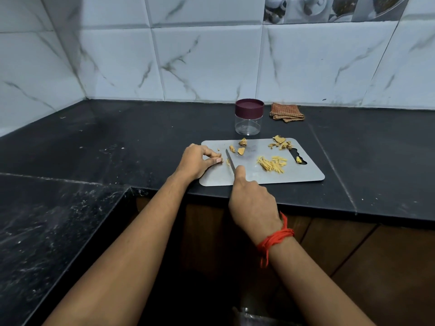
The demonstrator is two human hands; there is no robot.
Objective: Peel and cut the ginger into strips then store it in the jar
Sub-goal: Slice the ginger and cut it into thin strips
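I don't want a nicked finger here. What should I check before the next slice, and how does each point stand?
1. Knife grip: the right hand wraps the handle, forefinger along the back of the knife: ok.
2. Fingertips: the left hand holds the ginger piece with a fingertip pointing at the blade, very close: not ok.
3. Piece big enough to hold safely: mostly hidden by the fingers: cannot tell.
4. Cutting board flat and wholly on the counter: ok.
5. Cut strips heaped to the right, apart from the blade: ok.
6. Jar: lid on, so not ready for filling: not ok.
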